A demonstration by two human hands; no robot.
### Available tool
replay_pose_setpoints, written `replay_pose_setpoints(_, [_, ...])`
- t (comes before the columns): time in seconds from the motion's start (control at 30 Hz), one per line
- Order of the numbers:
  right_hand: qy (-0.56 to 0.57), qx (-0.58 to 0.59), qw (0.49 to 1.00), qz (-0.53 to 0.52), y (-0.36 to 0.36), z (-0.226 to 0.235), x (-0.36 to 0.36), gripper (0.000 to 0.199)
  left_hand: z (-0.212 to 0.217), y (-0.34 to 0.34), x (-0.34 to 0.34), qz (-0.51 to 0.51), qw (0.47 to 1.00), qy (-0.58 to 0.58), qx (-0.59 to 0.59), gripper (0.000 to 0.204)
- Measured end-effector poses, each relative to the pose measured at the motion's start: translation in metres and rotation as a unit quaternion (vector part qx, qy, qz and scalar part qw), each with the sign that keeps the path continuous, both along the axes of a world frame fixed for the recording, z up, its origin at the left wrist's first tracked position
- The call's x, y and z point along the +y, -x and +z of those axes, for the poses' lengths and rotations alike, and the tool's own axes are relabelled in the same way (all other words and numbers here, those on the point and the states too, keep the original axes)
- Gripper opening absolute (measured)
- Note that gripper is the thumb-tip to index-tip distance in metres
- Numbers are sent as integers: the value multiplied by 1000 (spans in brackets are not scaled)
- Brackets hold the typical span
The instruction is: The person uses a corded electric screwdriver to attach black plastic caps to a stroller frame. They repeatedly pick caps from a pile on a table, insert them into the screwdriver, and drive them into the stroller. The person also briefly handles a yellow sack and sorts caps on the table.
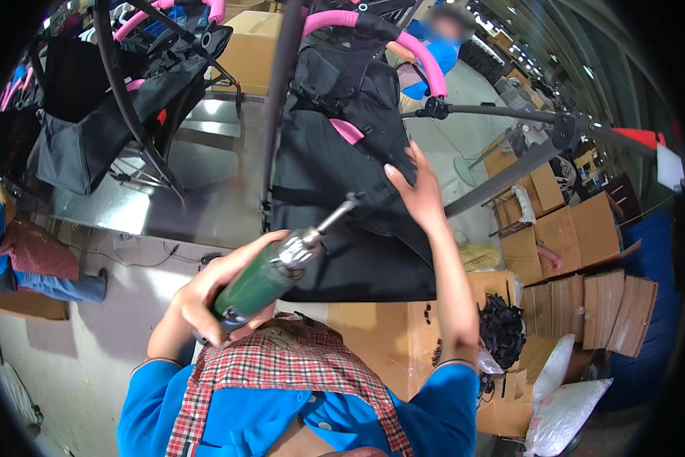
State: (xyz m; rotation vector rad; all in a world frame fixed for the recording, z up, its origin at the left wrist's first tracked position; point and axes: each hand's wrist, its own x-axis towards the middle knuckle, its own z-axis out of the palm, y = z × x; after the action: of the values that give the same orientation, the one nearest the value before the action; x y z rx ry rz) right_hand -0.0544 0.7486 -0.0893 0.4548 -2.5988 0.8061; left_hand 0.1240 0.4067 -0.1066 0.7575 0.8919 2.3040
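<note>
My left hand (194,298) is wrapped around a green electric screwdriver (257,286). Its silver chuck and bit tilt up and to the right, in front of the black fabric of a stroller (312,152). The bit's tip appears over the cloth; whether it touches anything I cannot tell. Against the right edge of the stroller's fabric rests my right hand (422,196), thumb and fingers apart, with some fingers partly hidden. The stroller has dark frame tubes and a pink padded bar (430,65) at its far end.
Another black stroller (91,114) stands at the left on a shiny metal table (137,213). A person in blue (441,49) is at the far right, another person's checked garment (34,247) at the left. Cardboard boxes (563,225) and black parts (502,327) lie at my right.
</note>
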Motion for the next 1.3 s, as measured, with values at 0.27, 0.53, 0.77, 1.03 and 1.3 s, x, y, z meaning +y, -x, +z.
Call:
replay_pose_setpoints(0.27, [203,-44,977,-54,100,40,17,24,-18,32,-93,35,996,-82,-3,140])
replay_pose_setpoints(0.53, [78,397,895,188,35,176,-182,30,-17,67,-97,47,990,-131,19,134])
replay_pose_setpoints(0.77, [140,65,867,473,51,193,-183,37,-16,87,-96,44,987,-141,66,130])
replay_pose_setpoints(1.03, [64,236,944,220,28,187,-197,20,39,101,-81,149,984,7,102,117])
replay_pose_setpoints(1.3, [-15,240,922,304,33,199,-171,28,75,117,-56,181,959,78,204,118])
